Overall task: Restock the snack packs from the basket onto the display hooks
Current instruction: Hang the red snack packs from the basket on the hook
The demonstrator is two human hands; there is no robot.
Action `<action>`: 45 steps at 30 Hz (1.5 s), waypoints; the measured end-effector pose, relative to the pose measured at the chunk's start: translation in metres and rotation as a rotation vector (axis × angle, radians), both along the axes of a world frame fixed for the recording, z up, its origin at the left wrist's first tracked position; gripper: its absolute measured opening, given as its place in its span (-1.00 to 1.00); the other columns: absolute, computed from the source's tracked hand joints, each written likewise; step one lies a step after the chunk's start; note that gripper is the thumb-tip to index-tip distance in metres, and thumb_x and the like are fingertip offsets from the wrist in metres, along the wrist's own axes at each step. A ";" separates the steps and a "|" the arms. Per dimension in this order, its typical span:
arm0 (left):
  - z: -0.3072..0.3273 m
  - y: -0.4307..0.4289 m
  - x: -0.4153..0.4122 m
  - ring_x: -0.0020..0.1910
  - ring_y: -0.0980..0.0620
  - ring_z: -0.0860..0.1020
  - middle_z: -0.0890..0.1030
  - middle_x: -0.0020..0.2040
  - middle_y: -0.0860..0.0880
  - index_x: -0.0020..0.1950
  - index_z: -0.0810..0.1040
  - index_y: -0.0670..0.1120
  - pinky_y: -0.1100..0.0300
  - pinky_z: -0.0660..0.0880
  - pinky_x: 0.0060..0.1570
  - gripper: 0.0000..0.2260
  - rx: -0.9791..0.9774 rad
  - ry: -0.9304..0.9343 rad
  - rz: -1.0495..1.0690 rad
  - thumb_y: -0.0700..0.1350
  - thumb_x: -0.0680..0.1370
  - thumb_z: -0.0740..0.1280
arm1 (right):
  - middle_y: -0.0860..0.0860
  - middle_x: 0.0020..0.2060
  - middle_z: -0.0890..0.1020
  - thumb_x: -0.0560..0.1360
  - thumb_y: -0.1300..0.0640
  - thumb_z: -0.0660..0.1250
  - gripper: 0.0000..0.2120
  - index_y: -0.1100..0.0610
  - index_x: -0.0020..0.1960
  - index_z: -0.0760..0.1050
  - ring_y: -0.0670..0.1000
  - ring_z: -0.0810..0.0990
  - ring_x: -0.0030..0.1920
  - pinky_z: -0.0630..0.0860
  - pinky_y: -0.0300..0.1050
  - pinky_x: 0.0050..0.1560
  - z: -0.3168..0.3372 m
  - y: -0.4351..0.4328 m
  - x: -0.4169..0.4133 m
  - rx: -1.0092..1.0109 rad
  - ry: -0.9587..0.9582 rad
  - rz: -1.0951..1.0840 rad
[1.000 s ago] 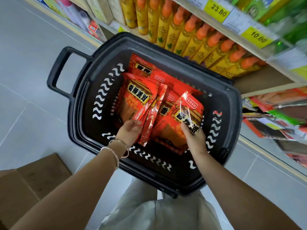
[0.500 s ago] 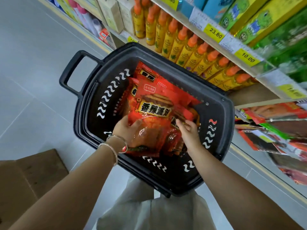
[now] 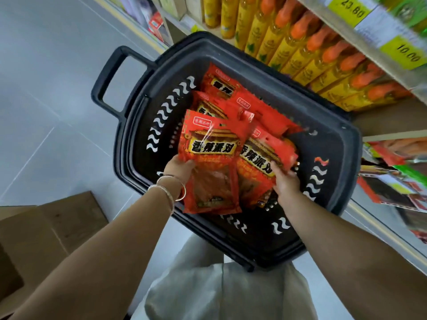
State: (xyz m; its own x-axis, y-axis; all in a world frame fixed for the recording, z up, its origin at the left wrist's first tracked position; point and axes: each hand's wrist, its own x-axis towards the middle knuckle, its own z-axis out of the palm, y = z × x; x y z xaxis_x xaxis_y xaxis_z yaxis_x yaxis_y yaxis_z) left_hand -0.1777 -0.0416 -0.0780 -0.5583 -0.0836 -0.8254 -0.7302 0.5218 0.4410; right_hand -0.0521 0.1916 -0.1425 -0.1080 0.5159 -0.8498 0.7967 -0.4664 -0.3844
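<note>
A black plastic basket stands on the floor in front of me and holds several red snack packs. My left hand, bracelets on its wrist, grips one red snack pack by its left edge and holds it raised over the basket. My right hand grips a second red pack beside the first, tilted to the right. The display hooks with hanging packs are at the right edge, blurred.
A shelf of yellow bottles with orange caps runs behind the basket, with yellow price tags above. A brown cardboard box sits on the grey floor at the lower left. The basket's handle sticks out to the left.
Both hands have lifted packs up out of the pile. The left pack is now held flat and face-up, and the right hand has a separate pack. The view has tilted closer to the shelf.
</note>
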 end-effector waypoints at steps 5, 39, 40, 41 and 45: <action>0.028 -0.001 0.010 -0.13 -0.10 0.63 0.65 -0.07 -0.12 -0.17 0.57 0.01 0.00 0.56 0.05 -0.95 0.108 -0.018 0.119 -0.11 0.48 0.39 | -0.03 -0.21 0.63 0.47 -0.01 0.41 -0.87 0.04 -0.15 0.55 0.04 0.62 -0.12 0.54 0.07 0.12 0.044 -0.016 0.024 0.129 0.082 0.095; 0.373 0.251 0.266 -0.19 0.00 0.49 0.58 -0.23 -0.09 -0.12 0.57 -0.06 0.24 0.25 -0.29 -0.92 0.654 1.170 -0.698 -0.07 0.52 0.35 | -0.14 -0.27 0.53 0.57 0.11 0.28 -0.89 0.12 -0.01 0.55 -0.17 0.45 -0.21 0.24 -0.31 -0.25 0.405 0.141 0.391 1.459 0.553 -0.055; 0.382 0.261 0.273 -0.19 0.02 0.48 0.57 -0.22 -0.06 -0.10 0.57 -0.04 0.27 0.24 -0.30 -0.95 0.687 1.193 -0.678 -0.08 0.52 0.35 | -0.17 -0.27 0.51 0.58 0.10 0.26 -0.88 0.13 0.00 0.54 -0.19 0.42 -0.22 0.23 -0.32 -0.24 0.418 0.150 0.399 1.487 0.561 -0.068; 0.393 0.271 0.280 -0.18 0.04 0.49 0.57 -0.20 -0.03 -0.08 0.56 -0.01 0.30 0.25 -0.30 -0.98 0.731 1.207 -0.666 -0.09 0.52 0.35 | -0.18 -0.28 0.49 0.59 0.10 0.23 -0.87 0.13 -0.03 0.52 -0.18 0.41 -0.23 0.22 -0.30 -0.24 0.429 0.160 0.405 1.517 0.565 -0.078; 0.435 0.311 0.297 -0.21 0.18 0.49 0.57 -0.19 0.11 -0.04 0.50 0.09 0.35 0.40 -0.18 -0.91 0.888 1.253 -0.647 -0.11 0.54 0.33 | -0.14 -0.37 0.42 0.62 0.09 0.18 -0.79 0.11 -0.18 0.38 -0.09 0.34 -0.35 0.17 -0.19 -0.29 0.475 0.204 0.420 1.587 0.608 -0.141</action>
State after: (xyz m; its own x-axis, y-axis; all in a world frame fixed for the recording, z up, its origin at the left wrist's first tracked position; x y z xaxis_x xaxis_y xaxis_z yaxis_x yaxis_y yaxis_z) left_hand 0.1191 0.2693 0.3570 -0.6199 0.6289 0.4692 0.5034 -0.1400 0.8526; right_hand 0.3682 0.3959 0.3320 -0.0808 0.7857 0.6133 0.3599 0.5968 -0.7171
